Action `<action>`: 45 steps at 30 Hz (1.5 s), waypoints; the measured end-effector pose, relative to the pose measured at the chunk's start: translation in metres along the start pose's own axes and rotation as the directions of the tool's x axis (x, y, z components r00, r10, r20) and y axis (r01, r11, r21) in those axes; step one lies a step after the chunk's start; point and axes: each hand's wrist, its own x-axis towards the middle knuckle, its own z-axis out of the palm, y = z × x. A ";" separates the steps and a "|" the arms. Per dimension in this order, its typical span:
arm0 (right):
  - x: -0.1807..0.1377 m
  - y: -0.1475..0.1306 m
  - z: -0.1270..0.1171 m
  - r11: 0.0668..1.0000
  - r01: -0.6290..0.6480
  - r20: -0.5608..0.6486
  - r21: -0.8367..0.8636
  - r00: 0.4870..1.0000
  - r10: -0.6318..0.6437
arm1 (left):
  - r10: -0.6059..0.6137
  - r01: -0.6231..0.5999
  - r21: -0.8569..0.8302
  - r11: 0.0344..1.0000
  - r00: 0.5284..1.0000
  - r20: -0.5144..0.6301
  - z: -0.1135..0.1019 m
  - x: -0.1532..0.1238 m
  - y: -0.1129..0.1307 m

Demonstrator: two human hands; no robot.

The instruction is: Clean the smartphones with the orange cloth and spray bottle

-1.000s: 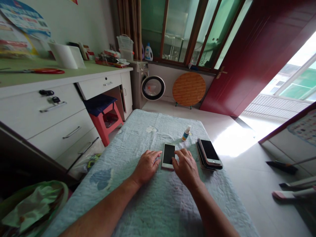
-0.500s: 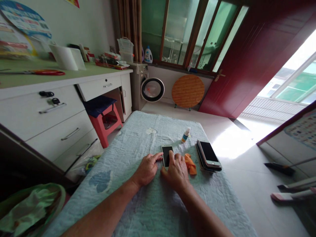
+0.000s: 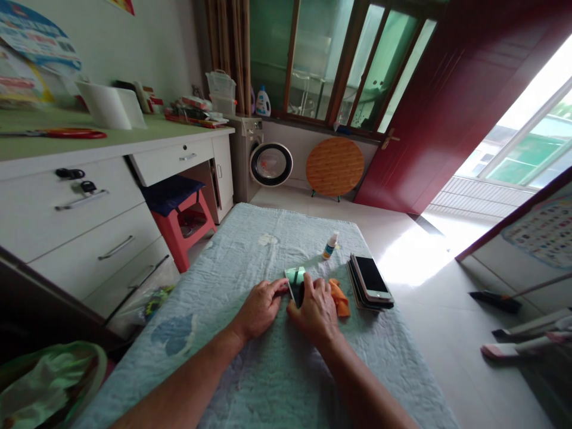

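Note:
A white-framed smartphone (image 3: 295, 276) with a dark screen is tilted up from the quilted cover, its upper part catching a green reflection. My right hand (image 3: 316, 310) grips it from the right and below, fingers bent along the right edge and thumb near the lower left corner. At the left edge, my left hand (image 3: 261, 307) has its curled fingertips on the phone. An orange cloth (image 3: 339, 299) lies crumpled just right of my right hand. Beyond it is a stack of phones (image 3: 372, 280) with a white one on top. A small spray bottle (image 3: 330, 246) stands upright behind the cloth.
The pale blue quilted cover (image 3: 214, 381) spreads under everything. To the left are a white desk (image 3: 165, 152), a red stool (image 3: 187, 226) and a waste bin (image 3: 92, 381). A washing machine (image 3: 243, 155) with open door and a round wooden tabletop (image 3: 335, 167) stand at the back.
The phone has gone from lying flat to tilted, and its screen now shows a green reflection. Both hands stay on it. The whole view has shifted slightly.

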 end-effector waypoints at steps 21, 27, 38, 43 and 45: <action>0.001 -0.001 -0.004 0.930 0.038 0.004 0.366 0.999 -0.042 | 0.023 -0.034 -0.345 0.938 0.999 -0.036 0.003 -0.002 0.005; 0.005 0.003 -0.004 0.798 0.054 -0.003 0.600 0.998 -0.066 | 0.091 -0.091 -0.226 0.970 0.996 -0.012 0.006 -0.007 0.006; 0.013 0.019 0.006 0.728 -0.042 0.060 0.685 0.998 0.001 | 0.196 -0.199 0.178 0.964 0.980 0.034 0.007 -0.004 0.012; 0.014 0.024 -0.003 0.892 -0.082 0.128 0.444 0.991 0.028 | 0.185 -0.200 0.281 0.939 0.980 0.080 0.008 -0.005 0.018; 0.013 0.024 -0.007 0.933 -0.055 0.153 0.355 0.988 0.000 | 0.177 -0.203 0.305 0.930 0.978 0.112 0.007 -0.006 0.018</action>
